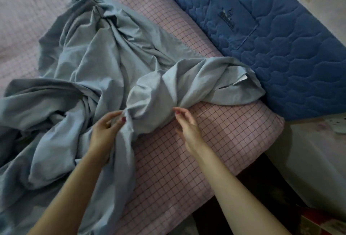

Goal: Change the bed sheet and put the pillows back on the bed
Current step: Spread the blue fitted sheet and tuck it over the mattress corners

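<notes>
**Two hands sorting out the bunched blue sheet**

Head view: Two hands work at a crumpled blue sheet [97, 62] that lies heaped across the pink checked sheet [168, 160] still covering the bed [269, 131]. The left hand [105, 131] pinches a gathered fold of the blue sheet between thumb and fingers. The right hand [187, 124] is released, fingers loosely bent, its fingertips [177, 112] at or just short of the twisted roll of fabric; I cannot tell if they touch it.

The step in hand looks like untangling the blue sheet to find an edge or corner before spreading it. No pillows are in view, so that part of the task seems not yet begun. The next move likely calls for the right hand to take hold of the roll and for both to draw the cloth apart toward the bed's corner.

The bed's right edge and near corner sit close to the right hand, beyond them a dark gap. A quilted blue pad [280, 38] runs along the far edge, touching the sheet's trailing end. Open checked surface lies between the hands and the near edge, leaving room to pull.
</notes>
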